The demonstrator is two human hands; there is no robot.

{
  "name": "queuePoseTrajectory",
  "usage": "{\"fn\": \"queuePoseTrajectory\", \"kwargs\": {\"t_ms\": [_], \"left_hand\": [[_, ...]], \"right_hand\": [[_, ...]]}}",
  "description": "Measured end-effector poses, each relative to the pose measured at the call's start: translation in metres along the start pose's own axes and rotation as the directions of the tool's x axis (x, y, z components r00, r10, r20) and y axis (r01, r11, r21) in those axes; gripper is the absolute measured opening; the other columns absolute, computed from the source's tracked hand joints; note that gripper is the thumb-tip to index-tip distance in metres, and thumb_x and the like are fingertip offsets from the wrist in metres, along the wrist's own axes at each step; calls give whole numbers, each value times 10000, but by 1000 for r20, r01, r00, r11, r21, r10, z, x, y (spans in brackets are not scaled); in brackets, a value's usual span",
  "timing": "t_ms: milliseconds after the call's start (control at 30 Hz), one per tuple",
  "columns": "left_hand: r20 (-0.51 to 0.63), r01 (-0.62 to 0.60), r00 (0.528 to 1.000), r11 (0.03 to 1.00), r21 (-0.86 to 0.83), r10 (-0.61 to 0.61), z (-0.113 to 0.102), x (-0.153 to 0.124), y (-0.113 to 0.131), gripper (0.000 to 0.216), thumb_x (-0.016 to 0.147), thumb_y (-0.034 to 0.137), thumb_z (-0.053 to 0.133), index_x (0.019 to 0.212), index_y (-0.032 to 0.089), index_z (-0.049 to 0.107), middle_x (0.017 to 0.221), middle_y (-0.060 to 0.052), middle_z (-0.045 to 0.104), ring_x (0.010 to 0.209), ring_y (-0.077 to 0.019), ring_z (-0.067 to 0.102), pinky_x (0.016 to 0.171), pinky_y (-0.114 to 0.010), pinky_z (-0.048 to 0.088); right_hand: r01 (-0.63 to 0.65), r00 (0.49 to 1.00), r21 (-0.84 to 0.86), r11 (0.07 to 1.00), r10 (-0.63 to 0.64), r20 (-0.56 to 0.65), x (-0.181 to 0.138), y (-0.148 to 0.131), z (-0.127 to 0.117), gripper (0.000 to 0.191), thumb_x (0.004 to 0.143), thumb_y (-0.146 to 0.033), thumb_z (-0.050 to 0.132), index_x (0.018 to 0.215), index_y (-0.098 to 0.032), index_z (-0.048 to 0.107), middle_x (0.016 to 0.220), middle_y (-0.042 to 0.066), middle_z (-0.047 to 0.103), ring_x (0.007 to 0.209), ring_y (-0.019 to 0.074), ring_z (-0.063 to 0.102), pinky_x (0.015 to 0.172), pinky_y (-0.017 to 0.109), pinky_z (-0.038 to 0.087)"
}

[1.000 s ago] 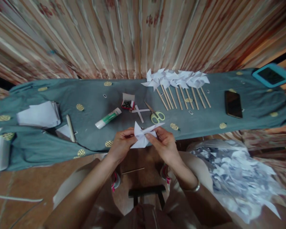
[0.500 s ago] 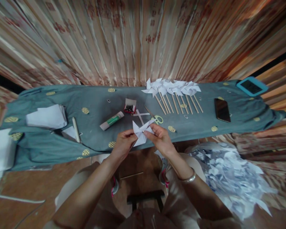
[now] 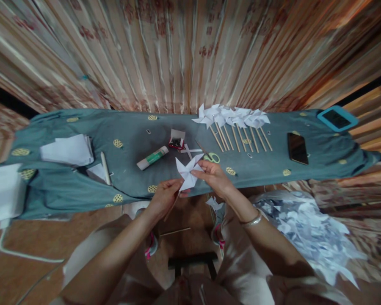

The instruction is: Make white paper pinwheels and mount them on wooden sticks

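A white paper pinwheel (image 3: 186, 177) is between my hands, above the table's near edge. My left hand (image 3: 165, 195) is closed round a thin wooden stick (image 3: 172, 206) that slants down behind the pinwheel. The thumb and fingers of my right hand (image 3: 216, 177) pinch the pinwheel near its middle, from the right. Just beyond lie green-handled scissors (image 3: 212, 157), white paper strips (image 3: 193, 151) and a small open box (image 3: 177, 140) with dark small pieces inside. Left of the box is a white and green tube (image 3: 152, 158).
Several finished pinwheels (image 3: 231, 116) on sticks lie in a row at the back. A phone (image 3: 297, 148) and a blue-framed device (image 3: 337, 118) are to the right. Stacked white paper (image 3: 68, 151) and a pale rod (image 3: 105, 168) lie left. A bag of paper pinwheels (image 3: 314, 233) stands on the floor.
The pinwheel has turned and tilted slightly. My left hand has shifted down, and the stick beneath it now shows. My right hand remains at the pinwheel's middle; the view has moved slightly.
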State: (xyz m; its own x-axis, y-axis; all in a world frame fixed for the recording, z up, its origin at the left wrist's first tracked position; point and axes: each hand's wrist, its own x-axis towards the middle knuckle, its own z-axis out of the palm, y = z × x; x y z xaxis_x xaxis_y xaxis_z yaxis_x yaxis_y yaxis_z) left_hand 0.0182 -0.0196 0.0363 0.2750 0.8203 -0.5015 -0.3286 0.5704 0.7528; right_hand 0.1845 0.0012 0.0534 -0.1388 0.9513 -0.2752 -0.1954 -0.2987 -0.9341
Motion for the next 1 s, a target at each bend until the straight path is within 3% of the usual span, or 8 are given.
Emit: {"fn": "queuePoseTrajectory", "kwargs": {"t_ms": [300, 567, 700, 833, 900, 1000], "left_hand": [[45, -84, 996, 994, 63, 82, -4, -11, -8, 419, 604, 518, 828, 646, 120, 707, 501, 6, 566, 441, -59, 410, 435, -187, 280], [44, -39, 998, 999, 32, 38, -7, -10, -16, 458, 548, 547, 839, 626, 124, 682, 488, 29, 528, 458, -60, 395, 442, -186, 281], [13, 24, 1000, 999, -21, -23, -8, -7, -23, 446, 492, 518, 870, 588, 131, 669, 460, 41, 516, 441, -53, 387, 437, -183, 277], [-5, 82, 997, 993, -81, -83, -10, -4, -31, 391, 506, 437, 885, 612, 123, 679, 497, 33, 543, 450, -49, 406, 436, -178, 278], [-3, 105, 994, 988, -111, -106, -10, -3, -35, 363, 523, 397, 883, 628, 117, 678, 522, 28, 554, 460, -46, 418, 444, -174, 284], [3, 122, 992, 982, -143, -123, -9, -3, -38, 324, 547, 353, 872, 643, 115, 674, 528, 30, 545, 469, -43, 420, 457, -170, 292]], "right_hand": [[-45, 993, -67, 997, 51, 102, 8, -2, -3, 275, 579, -291, 852, 784, -173, 712, 734, -10, 734, 688, 125, 636, 694, 254, 489], [-19, 988, -408, 913, 81, 135, 25, 5, -13, 263, 605, -362, 783, 684, -170, 620, 659, -18, 649, 644, 140, 578, 612, 255, 429], [24, 979, -666, 746, 118, 168, 31, 3, -14, 184, 696, -318, 693, 661, -163, 599, 616, -32, 570, 613, 123, 506, 564, 231, 342], [105, 965, -893, 437, 173, 198, 34, -10, -8, 180, 773, -274, 649, 653, -158, 581, 598, -48, 480, 603, 106, 438, 560, 231, 282], [145, 956, -949, 280, 208, 207, 35, -17, -3, 178, 797, -259, 636, 661, -153, 592, 602, -49, 467, 603, 102, 426, 563, 234, 269], [190, 938, -963, 190, 257, 235, 37, -24, 1, 155, 802, -239, 634, 677, -149, 626, 609, -42, 493, 603, 101, 440, 565, 233, 268]]}}
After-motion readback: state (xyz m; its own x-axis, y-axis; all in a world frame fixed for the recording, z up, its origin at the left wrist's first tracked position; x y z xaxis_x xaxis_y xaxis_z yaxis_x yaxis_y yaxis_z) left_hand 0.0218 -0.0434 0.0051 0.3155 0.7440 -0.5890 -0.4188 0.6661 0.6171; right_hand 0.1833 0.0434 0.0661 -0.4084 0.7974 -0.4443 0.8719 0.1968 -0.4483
